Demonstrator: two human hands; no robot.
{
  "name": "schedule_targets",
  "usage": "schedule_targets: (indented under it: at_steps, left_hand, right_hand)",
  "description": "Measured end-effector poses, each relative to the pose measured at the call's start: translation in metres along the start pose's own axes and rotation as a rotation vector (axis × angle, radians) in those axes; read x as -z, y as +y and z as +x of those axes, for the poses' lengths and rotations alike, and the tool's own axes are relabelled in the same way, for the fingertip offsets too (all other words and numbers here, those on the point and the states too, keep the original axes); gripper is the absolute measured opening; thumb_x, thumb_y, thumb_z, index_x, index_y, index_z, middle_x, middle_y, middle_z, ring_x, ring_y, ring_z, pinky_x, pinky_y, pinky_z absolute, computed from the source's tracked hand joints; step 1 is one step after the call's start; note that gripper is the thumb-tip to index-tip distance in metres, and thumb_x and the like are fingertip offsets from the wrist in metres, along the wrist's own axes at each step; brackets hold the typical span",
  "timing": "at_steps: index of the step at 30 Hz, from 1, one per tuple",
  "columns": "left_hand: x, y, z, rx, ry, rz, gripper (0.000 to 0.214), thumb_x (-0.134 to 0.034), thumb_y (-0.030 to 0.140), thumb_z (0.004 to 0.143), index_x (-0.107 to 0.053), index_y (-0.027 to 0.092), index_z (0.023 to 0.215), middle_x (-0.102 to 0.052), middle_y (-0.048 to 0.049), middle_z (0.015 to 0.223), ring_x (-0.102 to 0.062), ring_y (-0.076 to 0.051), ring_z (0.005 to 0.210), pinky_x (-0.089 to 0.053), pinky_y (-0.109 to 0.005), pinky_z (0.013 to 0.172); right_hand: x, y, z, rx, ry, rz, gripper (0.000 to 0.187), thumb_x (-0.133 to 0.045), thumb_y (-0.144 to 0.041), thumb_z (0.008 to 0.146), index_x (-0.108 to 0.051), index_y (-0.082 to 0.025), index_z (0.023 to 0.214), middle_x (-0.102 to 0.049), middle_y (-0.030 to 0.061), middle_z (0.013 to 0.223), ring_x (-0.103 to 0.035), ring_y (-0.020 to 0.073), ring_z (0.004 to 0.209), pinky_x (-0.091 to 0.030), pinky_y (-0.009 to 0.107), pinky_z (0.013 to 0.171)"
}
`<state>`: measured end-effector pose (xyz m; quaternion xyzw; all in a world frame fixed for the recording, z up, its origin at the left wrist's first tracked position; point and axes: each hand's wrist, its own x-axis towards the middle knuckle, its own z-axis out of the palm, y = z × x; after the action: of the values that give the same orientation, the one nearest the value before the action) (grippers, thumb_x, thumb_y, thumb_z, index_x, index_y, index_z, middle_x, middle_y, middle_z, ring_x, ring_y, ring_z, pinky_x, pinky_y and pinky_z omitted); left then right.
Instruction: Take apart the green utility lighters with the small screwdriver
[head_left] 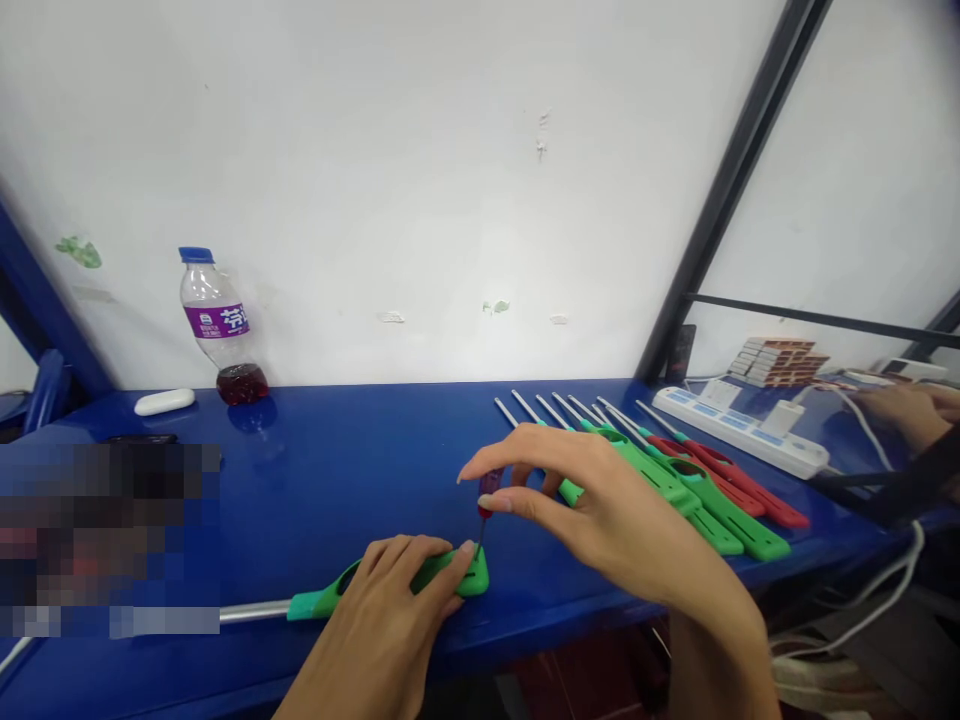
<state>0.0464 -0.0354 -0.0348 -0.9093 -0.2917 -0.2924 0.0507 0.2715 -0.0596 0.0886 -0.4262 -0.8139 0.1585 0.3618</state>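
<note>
Right fingers: my right hand [592, 500] has thumb and fingertips clamped on the handle of a small screwdriver [491, 484].
Left fingers: my left hand [394, 595] is closed over the grip of a green lighter [324, 602], thumb lying near its butt end.
Screwdriver, position: near upright, top leaning slightly right, tip down at the lighter's butt; whether it sits in a screw I cannot tell.
Screwdriver, handling: light and stiff, I judge; best taken by the handle, the thin shaft offering little purchase.
Lighter, position: near edge of the tabletop [360, 450], in front of me.
Lighter, axis: long side running left to right along that edge; metal tube pointing left into a blurred patch, butt to the right.
Lighter, handling: probably light, rigid plastic, somewhat slick; best pinned by the broad grip.
Right of my hands: more green lighters [739, 510] and red lighters [780, 505], tubes angled toward the wall [420, 200].
Beyond those: white power strip [739, 430].
Far left: bottle [225, 345] of dark drink, white case [165, 402] beside it.
</note>
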Motion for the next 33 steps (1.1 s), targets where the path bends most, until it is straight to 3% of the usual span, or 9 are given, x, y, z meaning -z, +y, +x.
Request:
schedule_targets:
  at_steps: [3, 7, 12, 16, 21, 27, 31, 33]
  left_hand:
    - [-0.001, -0.001, 0.0, 0.01, 0.02, 0.02, 0.042, -0.05, 0.006, 0.099, -0.064, 0.022, 0.135, -0.075, -0.0071, 0.108, -0.07, -0.027, 0.092, -0.055, -0.041, 0.076]
    - [0.003, -0.002, 0.001, 0.026, -0.014, -0.01, 0.034, -0.05, 0.013, 0.104, -0.065, 0.024, 0.132, -0.077, -0.0035, 0.112, -0.07, -0.025, 0.093, -0.053, -0.043, 0.083]
    - [0.009, -0.004, 0.0, 0.051, -0.043, -0.007, 0.035, -0.048, 0.015, 0.106, -0.064, 0.022, 0.136, -0.076, -0.0057, 0.116, -0.069, -0.025, 0.097, -0.055, -0.04, 0.083]
    - [0.01, -0.003, -0.003, 0.061, -0.058, 0.004, 0.04, -0.051, 0.011, 0.103, -0.059, 0.021, 0.141, -0.073, -0.0077, 0.121, -0.068, -0.028, 0.105, -0.055, -0.045, 0.089]
    - [0.011, -0.001, -0.002, 0.06, -0.066, 0.0, 0.042, -0.05, 0.008, 0.101, -0.057, 0.021, 0.141, -0.072, -0.0096, 0.12, -0.066, -0.03, 0.103, -0.055, -0.048, 0.087]
    - [0.013, 0.001, 0.0, 0.067, -0.096, 0.006, 0.041, -0.05, 0.007, 0.102, -0.057, 0.018, 0.14, -0.071, -0.0107, 0.12, -0.065, -0.03, 0.103, -0.055, -0.05, 0.086]
    - [0.013, 0.002, 0.0, 0.063, -0.102, 0.008, 0.039, -0.051, 0.008, 0.102, -0.058, 0.017, 0.139, -0.071, -0.0111, 0.12, -0.065, -0.03, 0.103, -0.055, -0.051, 0.086]
    - [0.013, 0.002, 0.001, 0.065, -0.109, 0.011, 0.039, -0.05, 0.007, 0.102, -0.058, 0.018, 0.138, -0.071, -0.0108, 0.119, -0.065, -0.03, 0.102, -0.055, -0.051, 0.086]
  right_hand:
    - [-0.003, 0.003, 0.004, -0.028, -0.008, 0.025, 0.018, -0.069, -0.029, 0.101, -0.074, -0.036, 0.116, -0.076, -0.007, 0.109, -0.068, 0.0116, 0.091, -0.051, 0.022, 0.07]
    - [-0.007, 0.007, 0.009, -0.011, -0.021, 0.092, 0.026, -0.061, -0.023, 0.105, -0.074, -0.038, 0.123, -0.076, -0.0071, 0.121, -0.07, 0.0118, 0.1, -0.054, 0.022, 0.081]
    - [-0.016, 0.009, 0.014, -0.052, 0.075, 0.152, 0.028, -0.066, -0.023, 0.102, -0.072, -0.037, 0.126, -0.079, -0.0058, 0.102, -0.073, 0.0128, 0.089, -0.056, 0.023, 0.073]
    - [-0.02, 0.008, 0.015, -0.023, 0.116, 0.06, 0.015, -0.072, -0.028, 0.098, -0.077, -0.033, 0.112, -0.077, -0.0035, 0.1, -0.071, 0.0139, 0.084, -0.055, 0.024, 0.068]
    - [-0.018, 0.004, 0.011, 0.025, 0.045, 0.032, 0.034, -0.055, -0.019, 0.108, -0.07, -0.036, 0.133, -0.079, -0.0036, 0.113, -0.072, 0.0135, 0.094, -0.055, 0.025, 0.08]
    - [-0.021, 0.003, 0.012, -0.007, 0.101, -0.116, 0.016, -0.064, -0.029, 0.104, -0.077, -0.031, 0.114, -0.074, -0.0008, 0.098, -0.067, 0.0154, 0.082, -0.054, 0.029, 0.083]
    - [-0.02, 0.004, 0.011, 0.035, 0.026, -0.036, 0.039, -0.048, -0.023, 0.11, -0.063, -0.036, 0.143, -0.073, 0.0023, 0.117, -0.07, 0.0177, 0.098, -0.055, 0.032, 0.09]
    - [-0.02, 0.004, 0.01, 0.053, 0.011, -0.01, 0.045, -0.045, -0.017, 0.11, -0.059, -0.038, 0.147, -0.075, 0.0014, 0.114, -0.07, 0.0177, 0.1, -0.055, 0.032, 0.09]
